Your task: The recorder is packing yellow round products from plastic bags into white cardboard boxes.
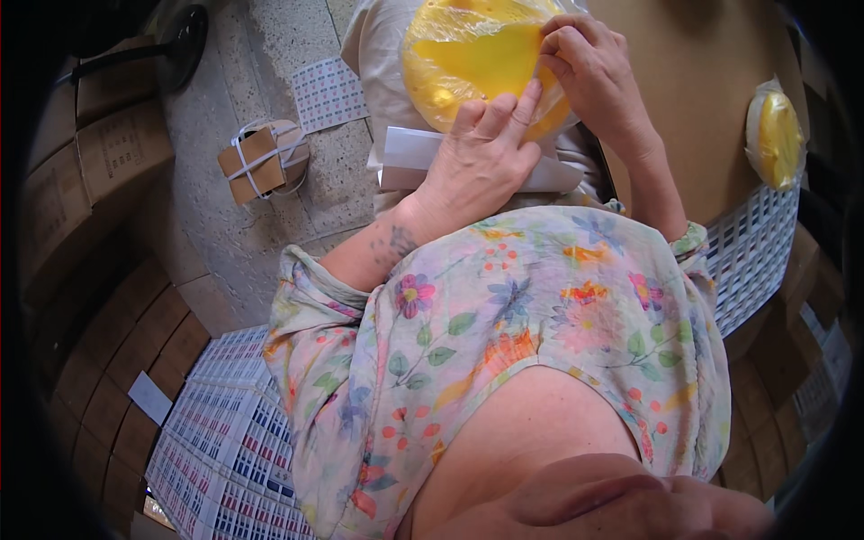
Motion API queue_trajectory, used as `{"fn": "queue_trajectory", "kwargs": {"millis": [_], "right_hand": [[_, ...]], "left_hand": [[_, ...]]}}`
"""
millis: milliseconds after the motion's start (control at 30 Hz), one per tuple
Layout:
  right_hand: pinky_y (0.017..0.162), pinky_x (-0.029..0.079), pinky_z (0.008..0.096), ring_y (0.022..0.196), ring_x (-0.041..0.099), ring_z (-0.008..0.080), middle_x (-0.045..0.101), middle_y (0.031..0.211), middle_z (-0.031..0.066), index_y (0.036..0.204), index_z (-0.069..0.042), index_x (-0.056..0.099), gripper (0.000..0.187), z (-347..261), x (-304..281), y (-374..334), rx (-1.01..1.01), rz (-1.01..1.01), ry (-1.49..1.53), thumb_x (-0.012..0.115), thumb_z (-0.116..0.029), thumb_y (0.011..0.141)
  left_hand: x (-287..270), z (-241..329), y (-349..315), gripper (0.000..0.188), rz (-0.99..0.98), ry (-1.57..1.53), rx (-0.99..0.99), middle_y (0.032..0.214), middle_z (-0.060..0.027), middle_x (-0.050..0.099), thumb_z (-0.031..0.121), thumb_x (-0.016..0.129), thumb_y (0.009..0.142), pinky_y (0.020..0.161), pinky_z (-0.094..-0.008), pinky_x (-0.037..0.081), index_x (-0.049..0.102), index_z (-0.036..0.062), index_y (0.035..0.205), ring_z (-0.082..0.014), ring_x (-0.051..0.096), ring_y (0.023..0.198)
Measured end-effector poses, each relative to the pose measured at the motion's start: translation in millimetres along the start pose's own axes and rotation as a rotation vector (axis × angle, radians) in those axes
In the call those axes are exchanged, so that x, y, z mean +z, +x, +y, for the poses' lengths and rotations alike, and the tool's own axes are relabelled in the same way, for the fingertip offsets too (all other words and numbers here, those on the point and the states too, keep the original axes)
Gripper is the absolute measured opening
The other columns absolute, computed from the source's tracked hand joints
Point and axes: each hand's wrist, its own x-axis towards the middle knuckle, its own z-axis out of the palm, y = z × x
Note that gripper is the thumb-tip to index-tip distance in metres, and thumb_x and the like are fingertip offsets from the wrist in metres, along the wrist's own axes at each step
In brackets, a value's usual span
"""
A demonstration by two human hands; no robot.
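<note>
A round yellow disc wrapped in clear plastic film (472, 63) rests on my lap at the top of the view. My left hand (477, 157) lies against its lower edge, index finger pressed on the film. My right hand (589, 67) pinches the film at the disc's right rim. A folded white paper sheet (405, 157) sits under my left hand. A second wrapped yellow disc (776, 135) lies on a brown cardboard surface (702, 99) to the right.
Sheets of small printed labels lie at lower left (225, 432), at right (751, 256) and on the floor (328, 90). A cardboard bundle tied with white strap (264, 162) sits on the speckled floor. Stacked cardboard boxes (99, 297) line the left.
</note>
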Motion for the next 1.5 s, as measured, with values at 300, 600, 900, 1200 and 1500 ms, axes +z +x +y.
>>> {"fn": "queue_trajectory", "kwargs": {"millis": [300,600,900,1200,1500], "right_hand": [[0.088,0.045,0.0387,0.102,0.056,0.0272,0.059,0.103,0.0096,0.101,-0.007,0.059,0.024,-32.6,-12.0,22.8,0.540,-0.292,-0.274,0.070,-0.006,0.080],[0.103,0.040,0.0402,0.116,0.053,0.0346,0.056,0.121,0.0205,0.127,0.001,0.053,0.048,-25.6,-3.9,14.2,0.500,-0.204,-0.265,0.069,-0.018,0.086],[0.094,0.045,0.0331,0.104,0.056,0.0179,0.058,0.115,0.0073,0.115,-0.004,0.056,0.047,2.0,-11.7,-1.6,0.894,-0.301,0.123,0.080,-0.025,0.081],[0.106,0.041,0.0342,0.125,0.050,0.0224,0.053,0.133,0.0132,0.146,-0.001,0.033,0.082,-4.7,-65.1,8.3,1.188,0.041,0.597,0.077,-0.021,0.080],[0.084,0.057,0.0395,0.104,0.065,0.0248,0.064,0.120,0.0099,0.132,-0.007,0.053,0.056,170.2,-347.4,0.1,1.116,0.949,0.308,0.071,-0.030,0.085]], "left_hand": [[0.4,1.3,-2.2,0.012,-0.004,0.015,-0.010,0.141,-0.0184,0.051,0.021,0.060,0.077,0.096,-0.0393,0.034,0.062,0.0114,0.071,-0.0256,0.046,0.117],[2.0,-0.6,-8.6,0.010,0.008,-0.025,-0.038,0.141,-0.0148,0.051,0.021,0.060,0.076,0.096,-0.0386,0.034,0.062,0.0117,0.072,-0.0235,0.045,0.117],[6.2,-7.0,-20.9,0.011,0.045,-0.149,-0.039,0.144,-0.0085,0.051,0.021,0.059,0.078,0.096,-0.0383,0.034,0.062,0.0113,0.077,-0.0219,0.047,0.115],[-34.2,-16.4,-1.4,0.010,0.019,-0.412,0.087,0.142,-0.0079,0.051,0.015,0.065,0.078,0.098,-0.0413,0.042,0.061,0.0071,0.081,-0.0276,0.049,0.120],[-25.1,-18.0,7.5,0.010,0.016,-0.481,0.129,0.116,-0.0087,0.065,0.014,0.068,0.081,0.089,-0.0399,0.048,0.062,0.0074,0.086,-0.0269,0.061,0.104]]}}
